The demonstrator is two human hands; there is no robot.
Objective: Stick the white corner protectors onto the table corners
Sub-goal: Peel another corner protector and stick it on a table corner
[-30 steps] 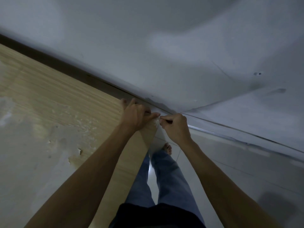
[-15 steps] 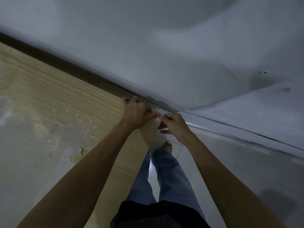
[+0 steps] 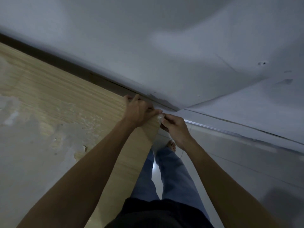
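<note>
Left hand sits on the far corner of the wooden table, fingers curled over the top edge & thumb stretched toward the tip, pressing on the wood w/ nothing else in it. Right hand is just beside it off the table edge, fingers bent & pinched tight on the small pale corner protector. Protector sits right at the corner tip, touching the wood, betw. both hands; can't tell if it's stuck on.
</note>
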